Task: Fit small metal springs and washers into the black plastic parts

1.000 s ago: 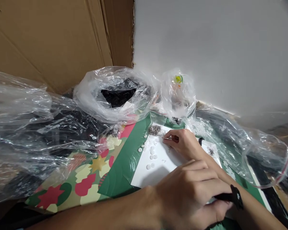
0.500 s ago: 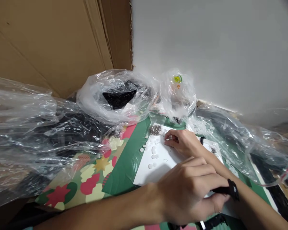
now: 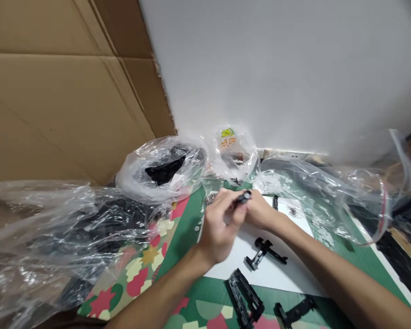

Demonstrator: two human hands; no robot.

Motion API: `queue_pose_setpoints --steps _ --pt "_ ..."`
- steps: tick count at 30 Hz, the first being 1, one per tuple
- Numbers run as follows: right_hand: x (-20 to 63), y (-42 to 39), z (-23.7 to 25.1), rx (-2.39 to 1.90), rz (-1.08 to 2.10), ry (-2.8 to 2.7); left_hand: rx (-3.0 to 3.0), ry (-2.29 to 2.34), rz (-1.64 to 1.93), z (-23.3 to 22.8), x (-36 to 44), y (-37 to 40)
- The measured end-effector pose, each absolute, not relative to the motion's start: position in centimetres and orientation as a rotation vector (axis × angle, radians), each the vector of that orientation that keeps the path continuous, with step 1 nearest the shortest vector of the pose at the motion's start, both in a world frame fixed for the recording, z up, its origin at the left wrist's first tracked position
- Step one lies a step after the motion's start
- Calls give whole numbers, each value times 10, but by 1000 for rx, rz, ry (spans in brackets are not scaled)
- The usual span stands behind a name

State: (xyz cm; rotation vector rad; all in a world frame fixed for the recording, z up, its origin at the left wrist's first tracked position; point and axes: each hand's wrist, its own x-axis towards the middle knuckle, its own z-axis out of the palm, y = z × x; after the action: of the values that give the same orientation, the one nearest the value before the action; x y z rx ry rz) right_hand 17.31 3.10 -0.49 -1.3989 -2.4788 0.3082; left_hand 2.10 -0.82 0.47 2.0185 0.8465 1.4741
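Hands [image 3: 215,230] [image 3: 260,211]: 2; part [image 3: 244,197] in left: 1

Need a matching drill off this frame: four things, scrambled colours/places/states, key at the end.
Column 1
1. Left hand
2. Paper sheet
3. Cardboard
4. Plastic bag at the right

Column 2
A. Brown, at the back left
B. Clear, with a red strip
C. Holding a small black part
D. White, lying on the green covering

Pairs: 1-C, 2-D, 3-A, 4-B
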Motion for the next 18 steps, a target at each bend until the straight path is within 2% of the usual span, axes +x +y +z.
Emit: queue_pose_setpoints --steps 8,18 --pt "181 32 13 -1400 443 -2568 1627 1141 1805 19 5 31" --pt "200 26 30 -1210 713 -2352 1474 1008 1719 15 14 24"
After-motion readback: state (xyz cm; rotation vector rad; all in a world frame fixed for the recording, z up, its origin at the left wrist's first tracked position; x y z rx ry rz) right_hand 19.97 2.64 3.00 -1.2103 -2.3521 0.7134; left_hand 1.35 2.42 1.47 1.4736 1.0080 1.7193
